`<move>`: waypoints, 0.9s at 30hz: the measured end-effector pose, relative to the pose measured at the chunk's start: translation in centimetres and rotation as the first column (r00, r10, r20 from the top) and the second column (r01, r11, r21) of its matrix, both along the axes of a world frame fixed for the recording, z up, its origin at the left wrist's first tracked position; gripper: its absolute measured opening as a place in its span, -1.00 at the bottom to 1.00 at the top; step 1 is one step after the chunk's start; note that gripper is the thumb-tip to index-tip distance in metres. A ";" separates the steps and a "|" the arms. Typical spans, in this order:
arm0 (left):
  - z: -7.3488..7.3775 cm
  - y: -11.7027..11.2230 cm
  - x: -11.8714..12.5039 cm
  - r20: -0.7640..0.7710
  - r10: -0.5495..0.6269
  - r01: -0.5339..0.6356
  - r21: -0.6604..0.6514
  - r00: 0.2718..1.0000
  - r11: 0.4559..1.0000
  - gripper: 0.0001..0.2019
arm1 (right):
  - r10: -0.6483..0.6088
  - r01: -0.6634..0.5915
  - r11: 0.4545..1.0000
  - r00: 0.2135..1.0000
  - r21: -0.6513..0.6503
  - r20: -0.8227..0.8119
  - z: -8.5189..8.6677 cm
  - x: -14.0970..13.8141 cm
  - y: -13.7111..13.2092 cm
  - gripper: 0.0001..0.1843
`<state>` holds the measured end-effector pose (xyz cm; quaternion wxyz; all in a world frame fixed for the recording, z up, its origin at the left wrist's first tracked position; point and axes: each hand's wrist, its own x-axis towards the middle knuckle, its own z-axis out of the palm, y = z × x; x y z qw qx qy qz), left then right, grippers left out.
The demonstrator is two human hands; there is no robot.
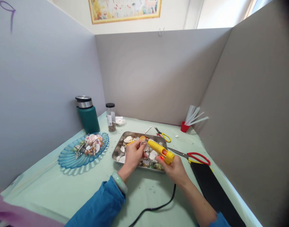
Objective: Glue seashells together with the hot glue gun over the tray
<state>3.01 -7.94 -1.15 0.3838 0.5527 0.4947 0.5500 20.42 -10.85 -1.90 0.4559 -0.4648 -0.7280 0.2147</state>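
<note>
My right hand (174, 170) is wrapped round a yellow hot glue gun (158, 148), its nozzle pointing left toward my other hand. A small red light glows by its handle, and a black cord (156, 208) runs down across the table. My left hand (135, 153) is closed in a pinch close to the nozzle; what sits between its fingertips is too small to name. Both hands are above a metal tray (115, 151) that holds several white and coloured shells (128, 139).
A blue scalloped plate (66, 159) with shells stands left, near a green bottle (88, 118) and a clear jar (110, 118). To the right lie red-handled scissors (198, 157), yellow-handled pliers (167, 137) and a black slab (215, 192). A red cup (185, 127) holds glue sticks (193, 115).
</note>
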 end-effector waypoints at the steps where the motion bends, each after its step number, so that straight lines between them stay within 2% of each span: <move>1: 0.0 0.0 0.0 -0.004 0.003 -0.003 0.006 1.000 1.000 -0.71 | -0.001 0.001 1.000 1.000 0.001 0.005 0.0 0.0 0.0 -0.59; 8: 0.4 -0.1 -0.1 0.041 0.015 -0.015 0.015 0.999 1.000 -0.71 | -0.016 0.016 1.000 1.000 0.000 -0.009 0.0 0.1 0.2 -0.60; 22: 0.2 0.3 -0.3 0.213 0.005 -0.008 0.016 0.977 1.000 -0.70 | -0.038 0.038 0.999 0.999 0.008 0.005 0.2 0.1 0.1 -0.59; 27: 0.3 0.2 -0.3 0.198 0.007 -0.004 -0.014 0.980 1.000 -0.71 | -0.040 0.039 0.999 0.999 0.011 0.008 0.2 0.0 0.0 -0.59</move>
